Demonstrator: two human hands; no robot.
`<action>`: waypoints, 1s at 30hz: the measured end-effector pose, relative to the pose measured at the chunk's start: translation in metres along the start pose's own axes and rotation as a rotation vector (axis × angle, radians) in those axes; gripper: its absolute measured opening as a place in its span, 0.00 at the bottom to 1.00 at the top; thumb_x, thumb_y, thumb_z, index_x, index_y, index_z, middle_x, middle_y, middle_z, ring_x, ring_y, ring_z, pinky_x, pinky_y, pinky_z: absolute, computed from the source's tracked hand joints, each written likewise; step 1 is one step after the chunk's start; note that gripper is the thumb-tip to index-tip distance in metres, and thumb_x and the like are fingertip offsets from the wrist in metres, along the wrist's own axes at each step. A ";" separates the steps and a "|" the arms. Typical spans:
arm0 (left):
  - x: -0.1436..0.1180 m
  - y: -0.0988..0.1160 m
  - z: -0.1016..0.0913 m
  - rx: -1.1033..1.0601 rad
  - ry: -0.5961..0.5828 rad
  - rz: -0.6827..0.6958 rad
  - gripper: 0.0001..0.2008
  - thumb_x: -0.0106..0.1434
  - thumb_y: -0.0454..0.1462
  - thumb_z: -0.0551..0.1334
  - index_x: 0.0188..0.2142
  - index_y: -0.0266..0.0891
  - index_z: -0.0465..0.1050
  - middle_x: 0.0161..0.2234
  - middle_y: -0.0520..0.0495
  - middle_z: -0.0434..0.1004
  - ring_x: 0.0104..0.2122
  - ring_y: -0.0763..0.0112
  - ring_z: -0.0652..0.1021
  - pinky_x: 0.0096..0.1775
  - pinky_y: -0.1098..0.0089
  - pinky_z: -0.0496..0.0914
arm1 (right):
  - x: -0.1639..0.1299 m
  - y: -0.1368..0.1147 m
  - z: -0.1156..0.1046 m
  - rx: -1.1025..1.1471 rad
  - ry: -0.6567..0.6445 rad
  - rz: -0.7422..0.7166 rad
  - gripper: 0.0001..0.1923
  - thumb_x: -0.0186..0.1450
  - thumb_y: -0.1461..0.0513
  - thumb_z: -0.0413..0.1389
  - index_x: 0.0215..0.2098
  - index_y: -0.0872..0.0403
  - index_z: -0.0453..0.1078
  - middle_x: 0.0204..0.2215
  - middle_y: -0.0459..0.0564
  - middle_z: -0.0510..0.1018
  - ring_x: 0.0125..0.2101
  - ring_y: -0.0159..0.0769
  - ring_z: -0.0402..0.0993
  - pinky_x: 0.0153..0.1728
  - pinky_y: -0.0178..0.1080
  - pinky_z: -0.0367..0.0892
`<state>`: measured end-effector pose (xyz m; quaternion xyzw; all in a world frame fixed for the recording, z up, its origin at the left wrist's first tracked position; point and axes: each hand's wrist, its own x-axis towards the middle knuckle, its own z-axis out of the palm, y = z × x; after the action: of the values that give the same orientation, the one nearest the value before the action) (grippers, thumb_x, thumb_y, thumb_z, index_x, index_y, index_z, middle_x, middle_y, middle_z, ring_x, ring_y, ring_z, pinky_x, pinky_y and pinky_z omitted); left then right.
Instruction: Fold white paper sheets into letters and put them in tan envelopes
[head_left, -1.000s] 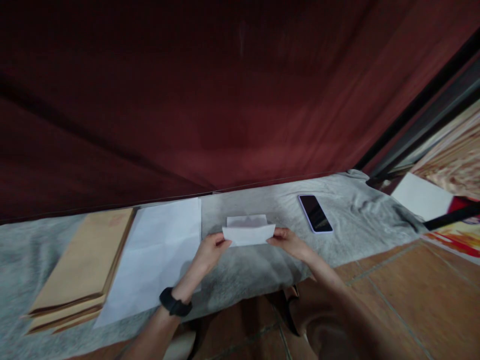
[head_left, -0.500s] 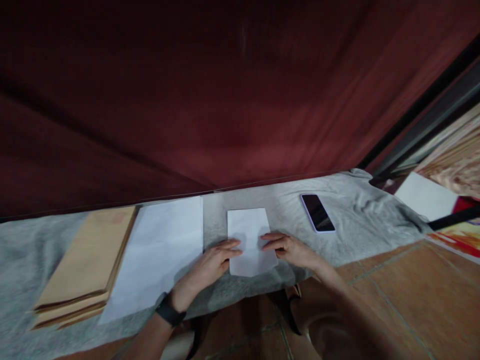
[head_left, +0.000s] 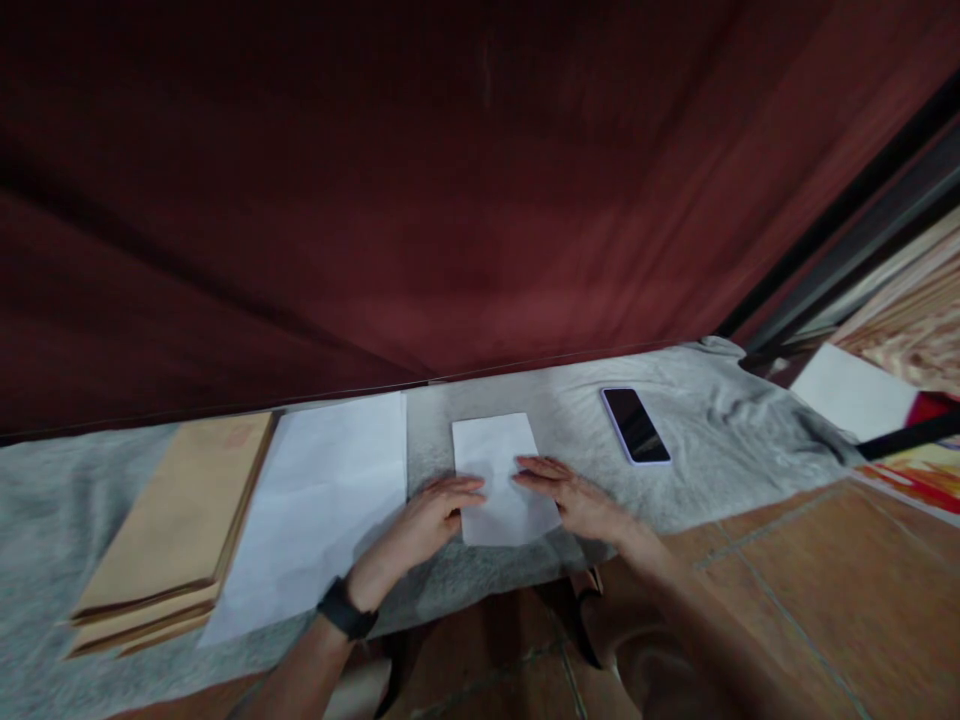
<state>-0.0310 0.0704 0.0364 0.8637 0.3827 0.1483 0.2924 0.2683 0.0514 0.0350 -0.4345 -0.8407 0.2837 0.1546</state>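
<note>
Both of our hands are lying flat and open on the folded white paper (head_left: 499, 470), gripping nothing: we are pressing it down with spread fingers rather than pinching it. Our left hand (head_left: 424, 520) is resting its fingertips on the paper's left edge, just below the centre of the frame, while our right hand (head_left: 574, 497) is lying across the paper's lower right part, fingers stretched toward the left. The paper itself is sitting flat on the grey cloth (head_left: 712, 440), near the middle of the frame and slightly below it, its top half showing bare between and above our fingers. We are wearing a black wristband (head_left: 346, 610) on the left wrist, lower left of centre. Just to the left of the folded paper, a larger white sheet (head_left: 315, 500) is lying on the same cloth, and touching its left side a stack of brown envelopes (head_left: 172, 530) is resting toward the lower left of the frame. To the right of centre, well apart from our hands, a smartphone (head_left: 634, 425) with a dark screen is lying face up on the cloth. A dark red curtain (head_left: 450, 180) is filling the upper half of the frame, and reddish floor tiles (head_left: 825, 600) are showing at the lower right.
</note>
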 end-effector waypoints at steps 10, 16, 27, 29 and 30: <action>-0.004 0.019 -0.010 0.106 -0.214 -0.012 0.45 0.51 0.19 0.50 0.64 0.57 0.63 0.70 0.58 0.54 0.69 0.69 0.55 0.68 0.54 0.52 | -0.010 -0.006 -0.022 0.246 -0.109 0.073 0.27 0.66 0.68 0.49 0.60 0.45 0.71 0.61 0.46 0.71 0.64 0.41 0.61 0.67 0.51 0.53; -0.004 0.008 -0.013 0.013 -0.282 0.021 0.43 0.50 0.18 0.49 0.61 0.52 0.69 0.68 0.57 0.57 0.69 0.69 0.57 0.69 0.53 0.50 | 0.020 -0.024 0.012 -0.014 0.071 -0.020 0.24 0.74 0.56 0.47 0.67 0.48 0.61 0.67 0.49 0.63 0.67 0.39 0.56 0.68 0.50 0.50; 0.014 0.053 0.071 0.453 0.287 -0.052 0.36 0.69 0.46 0.56 0.70 0.33 0.47 0.69 0.31 0.53 0.69 0.52 0.57 0.64 0.47 0.59 | 0.062 -0.004 0.041 -0.486 0.207 -0.013 0.27 0.74 0.60 0.45 0.71 0.51 0.51 0.70 0.50 0.53 0.68 0.41 0.52 0.68 0.50 0.49; 0.014 0.054 0.079 0.521 0.304 -0.057 0.39 0.69 0.50 0.55 0.71 0.32 0.44 0.70 0.31 0.51 0.69 0.51 0.56 0.64 0.47 0.58 | 0.068 0.000 0.040 -0.516 0.227 0.017 0.27 0.74 0.60 0.45 0.71 0.51 0.52 0.70 0.50 0.53 0.68 0.41 0.52 0.67 0.49 0.50; 0.013 0.054 0.080 0.544 0.303 -0.057 0.39 0.69 0.51 0.54 0.71 0.32 0.44 0.70 0.32 0.51 0.69 0.51 0.56 0.64 0.48 0.58 | 0.070 0.001 0.039 -0.526 0.241 0.038 0.27 0.74 0.60 0.45 0.70 0.51 0.53 0.70 0.51 0.54 0.68 0.42 0.53 0.67 0.49 0.50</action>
<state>0.0469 0.0201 0.0078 0.8673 0.4715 0.1593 -0.0058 0.2091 0.0958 0.0039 -0.5058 -0.8527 0.0049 0.1302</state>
